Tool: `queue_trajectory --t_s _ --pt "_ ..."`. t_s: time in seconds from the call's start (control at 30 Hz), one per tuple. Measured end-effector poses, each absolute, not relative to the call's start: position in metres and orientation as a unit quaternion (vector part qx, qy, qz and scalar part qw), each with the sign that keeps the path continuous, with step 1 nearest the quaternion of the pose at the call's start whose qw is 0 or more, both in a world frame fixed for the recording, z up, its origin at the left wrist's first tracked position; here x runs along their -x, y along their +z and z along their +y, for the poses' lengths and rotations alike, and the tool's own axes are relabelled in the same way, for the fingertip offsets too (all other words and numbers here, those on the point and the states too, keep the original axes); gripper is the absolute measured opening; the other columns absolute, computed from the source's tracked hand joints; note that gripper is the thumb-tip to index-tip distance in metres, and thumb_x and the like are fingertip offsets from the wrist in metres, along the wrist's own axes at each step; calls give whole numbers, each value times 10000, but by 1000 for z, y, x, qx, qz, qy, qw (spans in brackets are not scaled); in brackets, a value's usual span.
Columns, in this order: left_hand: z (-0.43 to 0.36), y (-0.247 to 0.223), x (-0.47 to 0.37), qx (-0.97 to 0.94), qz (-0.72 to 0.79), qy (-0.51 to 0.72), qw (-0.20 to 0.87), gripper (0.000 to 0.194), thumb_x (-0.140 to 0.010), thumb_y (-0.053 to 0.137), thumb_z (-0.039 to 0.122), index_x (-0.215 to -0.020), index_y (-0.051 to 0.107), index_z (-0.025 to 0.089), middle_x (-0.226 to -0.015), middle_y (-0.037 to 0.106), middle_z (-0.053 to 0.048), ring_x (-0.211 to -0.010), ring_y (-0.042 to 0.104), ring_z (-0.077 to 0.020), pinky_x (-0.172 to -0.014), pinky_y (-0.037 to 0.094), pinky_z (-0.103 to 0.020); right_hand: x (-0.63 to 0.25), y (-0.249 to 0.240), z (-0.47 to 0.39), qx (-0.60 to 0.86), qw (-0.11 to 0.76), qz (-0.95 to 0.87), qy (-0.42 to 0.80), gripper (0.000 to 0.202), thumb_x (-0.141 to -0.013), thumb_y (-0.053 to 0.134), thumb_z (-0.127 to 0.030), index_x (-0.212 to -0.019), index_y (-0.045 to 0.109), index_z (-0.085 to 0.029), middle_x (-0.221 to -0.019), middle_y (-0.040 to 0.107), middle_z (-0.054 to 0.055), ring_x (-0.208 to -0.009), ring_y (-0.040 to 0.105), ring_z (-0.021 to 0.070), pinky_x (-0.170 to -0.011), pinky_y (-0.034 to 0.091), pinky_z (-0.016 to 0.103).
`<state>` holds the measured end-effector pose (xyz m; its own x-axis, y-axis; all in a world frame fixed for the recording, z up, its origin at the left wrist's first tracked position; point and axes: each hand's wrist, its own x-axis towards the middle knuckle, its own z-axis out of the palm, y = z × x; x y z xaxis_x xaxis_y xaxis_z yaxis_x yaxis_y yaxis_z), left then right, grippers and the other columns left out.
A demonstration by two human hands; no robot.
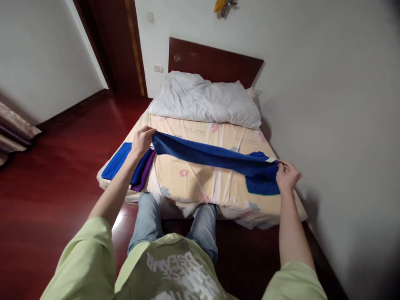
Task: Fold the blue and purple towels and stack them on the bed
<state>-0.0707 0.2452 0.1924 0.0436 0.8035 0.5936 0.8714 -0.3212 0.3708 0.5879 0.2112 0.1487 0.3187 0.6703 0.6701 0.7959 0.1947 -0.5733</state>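
A long blue cloth that looks like a towel (200,153) is stretched between my two hands above the bed. My left hand (143,141) pinches its left end, and my right hand (286,175) pinches its right end near a small white tag (270,159). Below and beside my right hand lies another dark blue cloth (261,183) with a thin green edge, partly covered by the stretched one. Under my left forearm are folded cloths: a bright blue one (116,163) and a purple one (144,173), with more blue partly hidden between them.
The bed (184,183) has a pale flowered sheet. A bunched white quilt (203,100) lies by the dark red headboard (209,60). The right side of the bed is close to a white wall (337,104). A curtain (15,129) hangs at far left over the red floor (68,166).
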Motion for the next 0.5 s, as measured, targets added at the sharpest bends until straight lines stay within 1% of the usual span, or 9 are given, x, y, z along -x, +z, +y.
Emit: queue_trajectory --t_s 0.07,0.13,0.2,0.27,0.37,0.43,0.5 --pt "233 172 75 707 -579 -402 58 399 -1039 349 270 -1213 693 167 -1263 667 -107 -1126 629 -170 -990 517 -387 -588 132 207 621 563 -543 -41 438 -899 525 -386 -1103 724 -55 -1082 734 266 -990 747 262 -906 600 389" --pt "218 138 81 711 -572 -405 53 383 -1045 362 276 -1205 694 168 -1287 664 -115 -1209 618 -192 -1027 515 -390 -586 107 200 632 576 -519 -15 438 -880 550 -404 -1118 732 -84 -1098 730 271 -1008 744 291 -906 600 428" --pt "205 98 85 733 -571 -370 31 368 -1044 371 285 -1186 692 176 -1286 670 -114 -1267 592 -194 -1059 503 -364 -581 76 191 654 571 -495 22 418 -872 553 -435 -1096 749 -142 -1106 734 255 -1009 740 313 -896 598 469" --pt "192 57 87 752 -579 -315 3 356 -1038 370 274 -1177 681 172 -1284 671 -111 -1309 562 -190 -1086 487 -356 -572 42 180 677 575 -455 64 419 -856 552 -463 -1051 761 -157 -1108 740 237 -992 738 318 -885 598 476" --pt "174 6 82 772 -583 -251 -31 327 -1006 390 225 -1097 693 145 -1193 706 -124 -1283 584 -208 -1050 515 -363 -553 -9 165 711 586 -370 120 441 -801 589 -460 -990 760 -100 -1068 755 223 -958 736 301 -888 595 439" --pt "161 -18 75 779 -592 -201 -50 318 -981 393 176 -1040 704 143 -1155 715 -135 -1249 609 -224 -1002 539 -359 -542 -38 155 736 574 -326 150 370 -764 625 -416 -900 763 -99 -1008 766 213 -958 730 293 -916 584 417" --pt "149 -34 69 782 -605 -132 -70 321 -962 390 135 -1004 709 146 -1154 708 -147 -1211 633 -233 -955 551 -338 -535 -63 145 754 560 -302 166 251 -733 650 -360 -770 750 -133 -919 771 204 -927 729 291 -918 581 405"
